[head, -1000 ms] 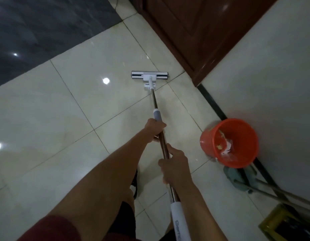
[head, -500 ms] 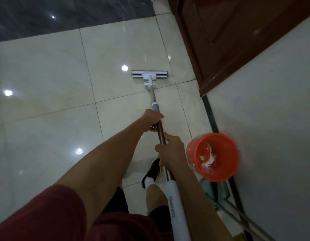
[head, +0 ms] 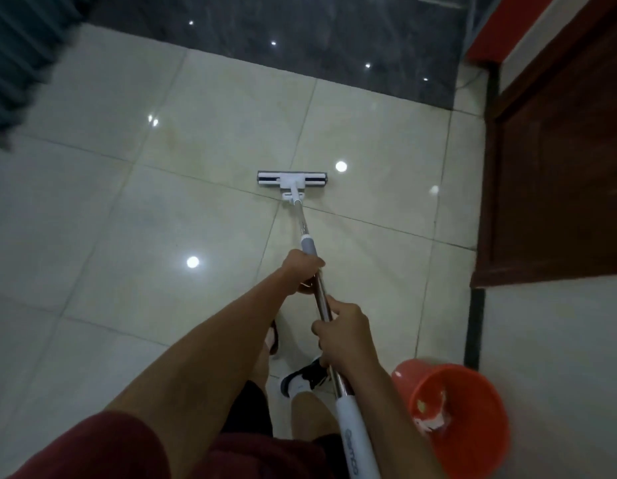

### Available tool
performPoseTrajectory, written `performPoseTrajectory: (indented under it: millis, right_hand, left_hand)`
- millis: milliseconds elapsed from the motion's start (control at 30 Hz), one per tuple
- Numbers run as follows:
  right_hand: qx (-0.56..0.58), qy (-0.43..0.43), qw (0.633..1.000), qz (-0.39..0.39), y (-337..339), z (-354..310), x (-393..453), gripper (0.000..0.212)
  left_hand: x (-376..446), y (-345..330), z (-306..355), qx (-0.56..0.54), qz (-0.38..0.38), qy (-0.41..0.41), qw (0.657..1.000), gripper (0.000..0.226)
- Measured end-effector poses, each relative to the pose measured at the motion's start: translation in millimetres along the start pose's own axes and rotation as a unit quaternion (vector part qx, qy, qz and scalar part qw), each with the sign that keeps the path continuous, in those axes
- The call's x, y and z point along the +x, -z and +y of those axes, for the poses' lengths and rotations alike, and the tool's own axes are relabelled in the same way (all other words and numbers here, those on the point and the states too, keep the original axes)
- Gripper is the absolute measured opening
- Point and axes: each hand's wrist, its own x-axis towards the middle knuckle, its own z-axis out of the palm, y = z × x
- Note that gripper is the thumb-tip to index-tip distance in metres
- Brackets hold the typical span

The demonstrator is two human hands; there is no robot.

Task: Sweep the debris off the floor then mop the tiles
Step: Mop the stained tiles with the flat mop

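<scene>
A flat mop with a white and dark head (head: 292,179) lies on the glossy cream tiles (head: 203,140), just past a grout line. Its metal pole (head: 304,225) runs back toward me and ends in a white grip sleeve (head: 350,430). My left hand (head: 302,269) grips the pole just below the grey collar. Lower down, my right hand (head: 343,331) holds the pole above the white sleeve.
An orange bucket (head: 473,444) with scraps of debris inside stands at the lower right against the pale wall (head: 555,340). A brown wooden door (head: 555,167) is on the right. Dark tiles (head: 300,39) lie beyond the cream ones. My shoe (head: 303,376) is below the hands.
My view has swung left, so the bucket and door sit further right and lower. Both hands keep their grip on the pole; the mop head now lies near a grout crossing.
</scene>
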Motion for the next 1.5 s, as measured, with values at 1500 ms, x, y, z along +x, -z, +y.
performPoseTrajectory:
  millis: [1500]
  right_hand:
    - [-0.148,0.109,0.977,-0.112,-239,-297,279,0.04]
  left_hand:
    - [227,390,103,-0.278,0.116,0.012,0.953,0.021]
